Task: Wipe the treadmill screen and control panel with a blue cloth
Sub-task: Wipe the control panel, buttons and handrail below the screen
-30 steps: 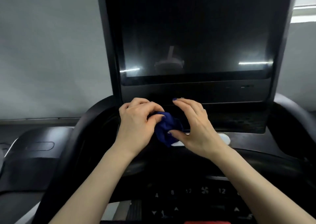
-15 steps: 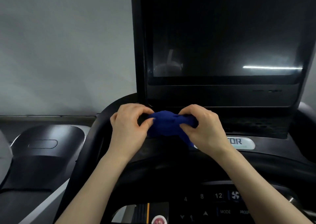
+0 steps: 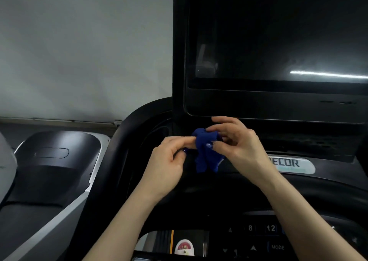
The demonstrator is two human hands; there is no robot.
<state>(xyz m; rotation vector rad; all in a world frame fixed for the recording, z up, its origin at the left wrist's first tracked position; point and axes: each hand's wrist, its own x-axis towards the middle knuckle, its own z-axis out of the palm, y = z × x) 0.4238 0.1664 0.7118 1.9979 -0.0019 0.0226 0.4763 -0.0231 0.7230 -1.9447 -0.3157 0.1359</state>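
Note:
A small dark blue cloth (image 3: 206, 150) hangs bunched between both hands, just below the lower left corner of the treadmill's black screen (image 3: 278, 38). My left hand (image 3: 169, 162) pinches the cloth's left edge with its fingertips. My right hand (image 3: 237, 145) pinches its upper right part between thumb and fingers. The control panel (image 3: 264, 239), with number keys and a MODE button, lies low in the view beneath my forearms. The cloth touches neither screen nor panel.
A curved black handlebar (image 3: 127, 133) arcs round the console on the left. A neighbouring machine's black and grey housing (image 3: 55, 161) sits at the left. A grey wall (image 3: 79, 47) stands behind. A white logo plate (image 3: 292, 164) sits under the screen.
The view has swung left, so the screen sits further right. The cloth, stretched between both hands half a second ago, now hangs down in a loose bunch; the right hand's fingers have opened out.

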